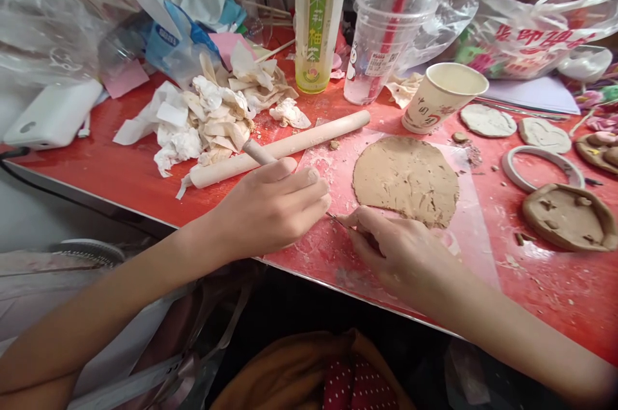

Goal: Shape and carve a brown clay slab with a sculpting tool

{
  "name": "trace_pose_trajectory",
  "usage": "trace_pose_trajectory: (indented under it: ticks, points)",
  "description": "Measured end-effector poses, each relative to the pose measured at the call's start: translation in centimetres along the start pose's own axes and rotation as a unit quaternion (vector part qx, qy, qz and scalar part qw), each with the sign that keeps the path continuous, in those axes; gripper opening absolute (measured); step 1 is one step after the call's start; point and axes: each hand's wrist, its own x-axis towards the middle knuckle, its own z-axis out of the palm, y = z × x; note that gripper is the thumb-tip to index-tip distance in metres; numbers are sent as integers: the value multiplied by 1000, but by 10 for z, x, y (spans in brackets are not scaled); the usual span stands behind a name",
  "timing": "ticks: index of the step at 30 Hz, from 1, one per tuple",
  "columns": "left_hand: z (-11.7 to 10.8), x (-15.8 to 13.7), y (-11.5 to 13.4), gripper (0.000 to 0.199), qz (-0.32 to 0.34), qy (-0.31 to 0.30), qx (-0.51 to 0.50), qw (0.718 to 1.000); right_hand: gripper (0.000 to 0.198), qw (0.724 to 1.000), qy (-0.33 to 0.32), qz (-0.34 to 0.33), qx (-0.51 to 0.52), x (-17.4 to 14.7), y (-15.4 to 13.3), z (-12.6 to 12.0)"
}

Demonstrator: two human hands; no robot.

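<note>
My left hand (275,207) is closed around a grey-brown, rod-shaped tool handle (258,151), whose blunt end sticks out toward the rolling pin. A thin dark tip (332,215) shows between my two hands; whether it belongs to that handle is hidden by my fingers. The fingers of my right hand (393,246) are pinched at this thin tip. Just beyond my right hand, a flat, roughly round slab of brown clay (406,178) lies on a translucent sheet (476,230). A pale rolling pin (290,146) rests behind my left hand.
Crumpled tissues (212,111) are heaped at back left, near a white power bank (53,114). A tea bottle (319,24), a domed plastic cup (381,43) and a paper cup (447,98) stand behind the slab. A tape roll (509,165) and a rimmed clay piece (570,217) lie right.
</note>
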Motion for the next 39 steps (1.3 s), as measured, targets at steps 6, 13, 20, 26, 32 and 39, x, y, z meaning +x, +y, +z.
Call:
trace_pose_trajectory:
  ticks: [6,13,20,26,32,39]
  points:
    - [4,1,-3,25,-42,-36,-55,997,15,1000,8,-5,0,0,1,0]
    - [9,-15,7,27,-140,-43,-83,986,13,996,-21,30,79,2,1,-11]
    - [5,-23,21,18,-166,19,-49,985,12,998,51,24,32,-1,0,0]
    - [-10,-25,38,20,-249,-16,-82,965,16,994,106,-33,-20,-9,2,8]
    - [-13,-16,47,21,-233,-14,-98,967,15,994,104,-39,-21,-7,4,7]
    - [-12,-15,46,19,-230,-43,-78,969,17,994,108,-29,-16,-6,4,11]
